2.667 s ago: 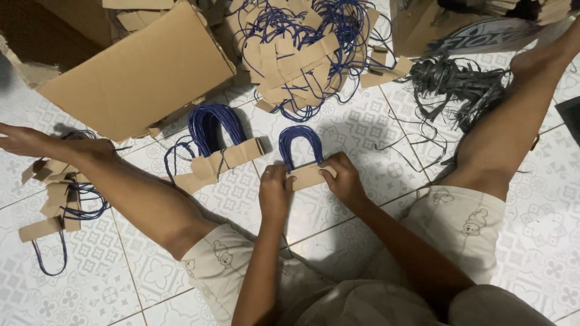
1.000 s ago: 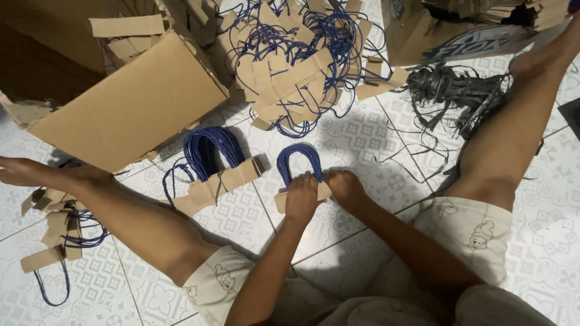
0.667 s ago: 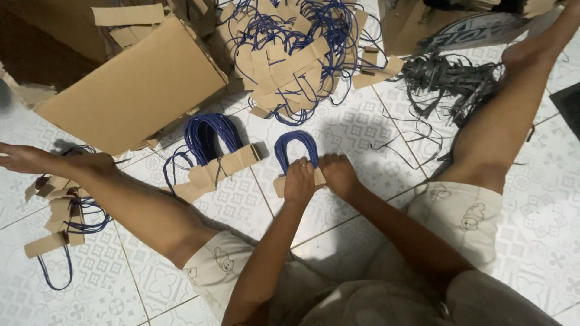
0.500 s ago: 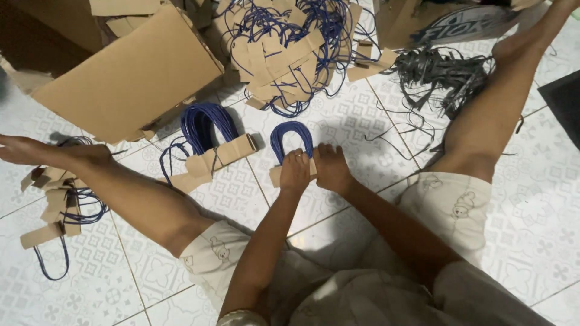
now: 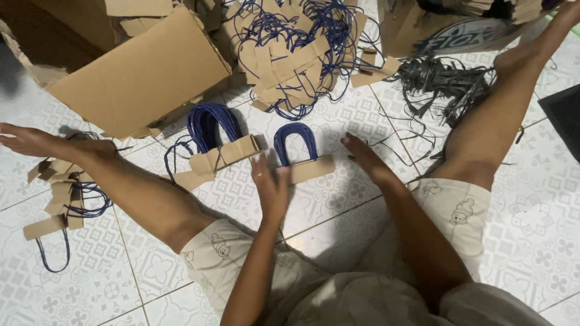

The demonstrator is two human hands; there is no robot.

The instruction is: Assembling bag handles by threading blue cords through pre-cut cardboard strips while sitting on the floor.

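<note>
Head view: my left hand [image 5: 272, 187] is spread, its grip flat against the near end of the small stack of blue-corded card handles [image 5: 300, 158] on the tiled floor; my right hand [image 5: 362, 156] hangs open just beside it, pinching nothing. I judge squaring wants even pressure from both ends — the larger stack [image 5: 219, 145] lies close on the left, with bare tiles on the right.

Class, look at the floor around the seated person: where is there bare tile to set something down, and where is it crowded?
Bare tile lies beyond the right-side leg. More lies near the frame's lower left, below the scattered handles. Crowded: the top, with the handle heap, cardboard box and dark strips. The hands hover by the small stack.
</note>
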